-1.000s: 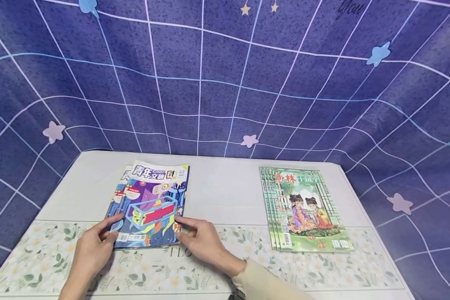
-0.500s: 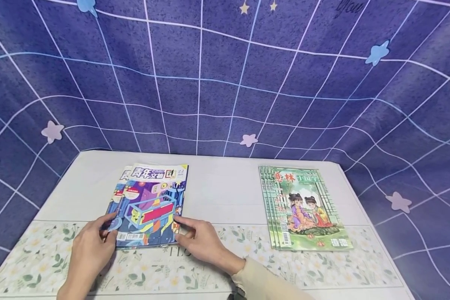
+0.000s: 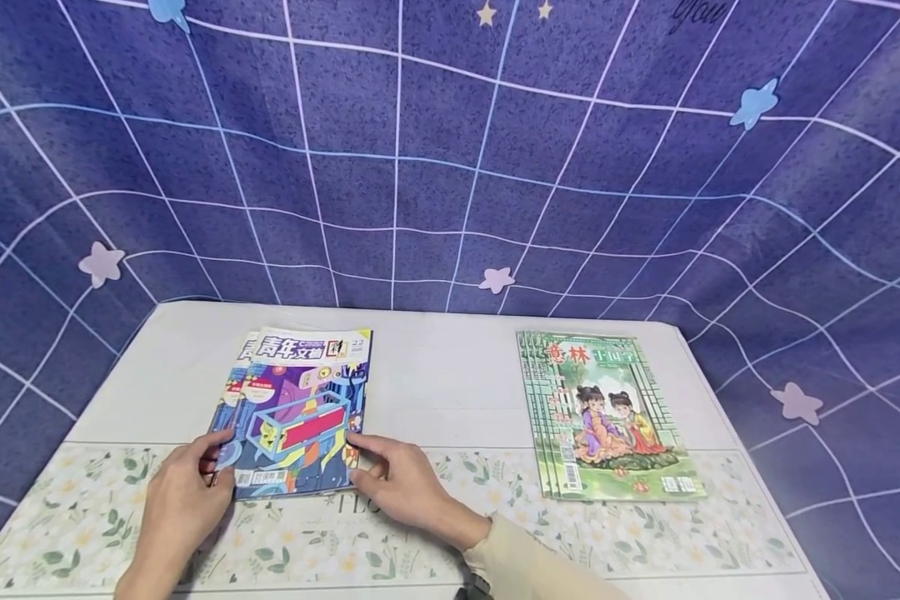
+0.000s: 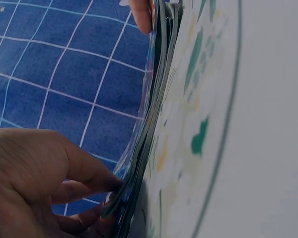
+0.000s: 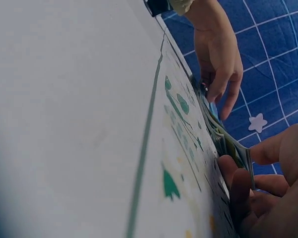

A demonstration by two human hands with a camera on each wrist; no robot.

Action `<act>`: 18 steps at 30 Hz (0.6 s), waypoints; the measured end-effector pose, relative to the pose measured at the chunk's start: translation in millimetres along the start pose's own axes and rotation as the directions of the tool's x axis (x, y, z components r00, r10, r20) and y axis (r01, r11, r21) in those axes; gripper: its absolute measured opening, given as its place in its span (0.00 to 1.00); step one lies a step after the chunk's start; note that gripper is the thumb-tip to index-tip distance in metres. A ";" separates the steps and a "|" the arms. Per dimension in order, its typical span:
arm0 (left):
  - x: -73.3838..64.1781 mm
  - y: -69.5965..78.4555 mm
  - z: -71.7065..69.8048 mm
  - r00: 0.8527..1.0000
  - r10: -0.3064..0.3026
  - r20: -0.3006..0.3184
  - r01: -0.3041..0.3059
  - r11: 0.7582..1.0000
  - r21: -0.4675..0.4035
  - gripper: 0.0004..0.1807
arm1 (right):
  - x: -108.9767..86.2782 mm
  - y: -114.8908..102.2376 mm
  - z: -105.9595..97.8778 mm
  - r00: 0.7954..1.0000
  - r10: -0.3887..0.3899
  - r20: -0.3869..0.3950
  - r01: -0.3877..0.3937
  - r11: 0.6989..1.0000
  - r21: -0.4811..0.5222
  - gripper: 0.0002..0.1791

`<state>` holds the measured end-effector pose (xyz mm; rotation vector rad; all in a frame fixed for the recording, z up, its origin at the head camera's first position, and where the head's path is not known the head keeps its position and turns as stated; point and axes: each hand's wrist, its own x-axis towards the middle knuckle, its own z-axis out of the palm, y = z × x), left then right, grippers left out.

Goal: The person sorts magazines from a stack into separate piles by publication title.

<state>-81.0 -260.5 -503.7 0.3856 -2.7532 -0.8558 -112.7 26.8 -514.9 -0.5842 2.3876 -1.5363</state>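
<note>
At the left of the table lies a small stack of purple-and-blue magazines, the lower one showing along the left side of the top one. My left hand pinches the near left edge of these magazines between thumb and fingers. In the left wrist view, their bent page edges run up from the left hand. My right hand holds the near right edge, thumb and forefinger at the cover's side. The right wrist view shows the magazine corner between the thumb and fingers of the right hand.
A fanned stack of green magazines lies on the right side of the table. The white table cover has a floral band across its near part. Behind and beside the table hangs a blue grid-patterned curtain with stars.
The top purple-and-blue magazine has shifted slightly left at its far end, so it sits a little straighter. Both hands stay at its edges, and the left moved only slightly. The green magazines lie unmoved.
</note>
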 end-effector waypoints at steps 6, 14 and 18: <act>0.1 4.9 4.0 0.997 -0.059 0.045 0.059 0.998 -0.006 0.31 | -3.3 -2.6 -0.9 1.000 -0.027 -0.013 0.027 1.000 -0.007 0.28; 2.0 6.7 2.1 0.998 -0.041 0.054 0.041 0.999 0.002 0.34 | -11.9 -8.3 -9.7 1.000 -0.007 0.000 0.007 1.000 -0.018 0.31; 1.4 13.3 1.1 0.998 -0.020 0.052 0.021 1.000 -0.006 0.36 | -16.5 -9.1 -18.5 1.000 0.005 -0.007 -0.005 1.000 -0.005 0.29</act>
